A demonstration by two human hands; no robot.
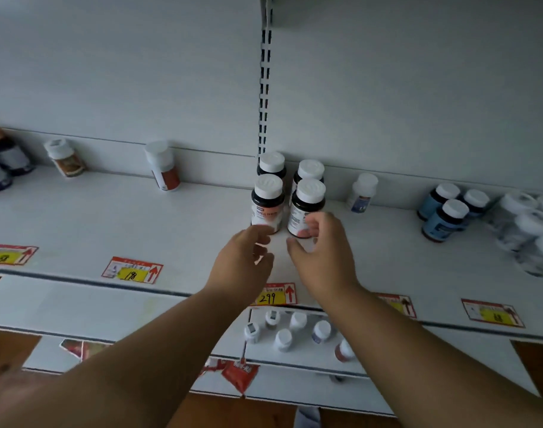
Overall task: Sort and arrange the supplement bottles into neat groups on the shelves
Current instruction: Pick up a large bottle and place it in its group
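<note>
Several dark bottles with white caps and pink labels stand in a tight block mid-shelf: front left bottle (266,202), front right bottle (307,206), two more behind them (271,165). My left hand (244,262) hovers just in front of the front left bottle, fingers apart, holding nothing. Beside the front right bottle, my right hand (321,254) has its fingers spread and its fingertips close to the label; I cannot tell if they touch. The white shelf (109,223) carries all of them.
Blue-labelled bottles (446,211) cluster at the right, with blurred pale bottles (529,227) beyond. A small white bottle (361,193), an orange-labelled one (163,166) and others (65,157) stand along the back. Price tags (131,270) line the edge. A lower shelf holds small bottles (295,332).
</note>
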